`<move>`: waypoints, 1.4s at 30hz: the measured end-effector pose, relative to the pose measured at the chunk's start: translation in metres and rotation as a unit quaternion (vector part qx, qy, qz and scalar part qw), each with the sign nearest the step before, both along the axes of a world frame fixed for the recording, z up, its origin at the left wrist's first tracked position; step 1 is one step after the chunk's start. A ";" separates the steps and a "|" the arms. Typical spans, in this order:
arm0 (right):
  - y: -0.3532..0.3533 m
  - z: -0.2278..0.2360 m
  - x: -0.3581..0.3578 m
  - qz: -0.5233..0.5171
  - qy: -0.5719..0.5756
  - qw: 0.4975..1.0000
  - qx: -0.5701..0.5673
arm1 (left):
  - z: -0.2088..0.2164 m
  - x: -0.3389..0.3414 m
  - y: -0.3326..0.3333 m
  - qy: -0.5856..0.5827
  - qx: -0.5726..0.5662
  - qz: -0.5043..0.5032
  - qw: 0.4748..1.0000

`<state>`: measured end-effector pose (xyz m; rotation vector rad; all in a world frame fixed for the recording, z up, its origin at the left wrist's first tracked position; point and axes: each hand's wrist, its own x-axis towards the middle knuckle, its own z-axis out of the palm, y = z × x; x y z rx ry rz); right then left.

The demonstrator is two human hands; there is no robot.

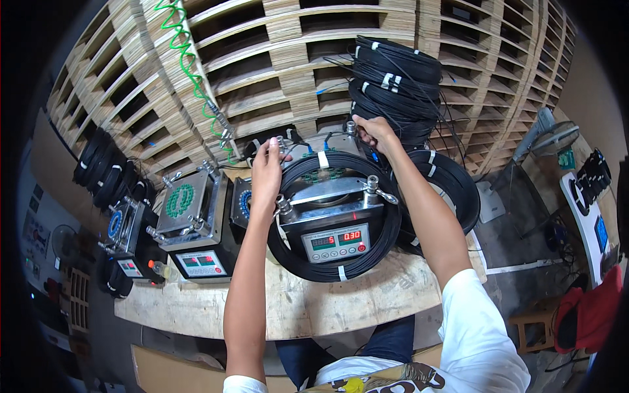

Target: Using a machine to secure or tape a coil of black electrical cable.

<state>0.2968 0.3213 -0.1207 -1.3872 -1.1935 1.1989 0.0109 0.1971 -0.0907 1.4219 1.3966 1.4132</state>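
A loop of black cable (278,252) with white ties hangs round the front of a black polishing machine (308,229) with a lit red display. My left hand (267,173) is beside the machine's rear left metal clamp post (282,141), fingers stretched upward and the thumb apart. At the rear right clamp post (352,127), my right hand (377,133) has its thumb and fingers closed on the knob. A metal plate (331,191) lies across the machine top inside the loop. Green fittings show behind the plate, partly hidden by it.
Two similar machines (194,252) (126,245) stand to the left on the wooden table (196,308). A small bottle (159,268) sits between them. Black cable coils (400,98) are stacked at back right against wooden pallets (255,46). A coiled green hose (187,59) hangs behind.
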 end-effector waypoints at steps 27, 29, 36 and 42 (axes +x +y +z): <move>0.002 -0.018 -0.019 -0.005 -0.182 0.945 0.272 | 0.010 0.006 -0.007 0.053 0.012 0.024 0.998; 0.008 -0.019 -0.018 0.076 -0.131 0.949 0.277 | 0.002 0.004 -0.002 0.041 0.018 0.020 0.999; 0.008 0.011 -0.018 0.218 0.003 0.975 0.038 | -0.008 0.006 0.003 0.061 0.012 0.045 0.997; -0.049 0.034 -0.016 0.040 -0.091 0.987 0.126 | -0.002 -0.030 0.016 -0.092 -0.080 -0.023 0.992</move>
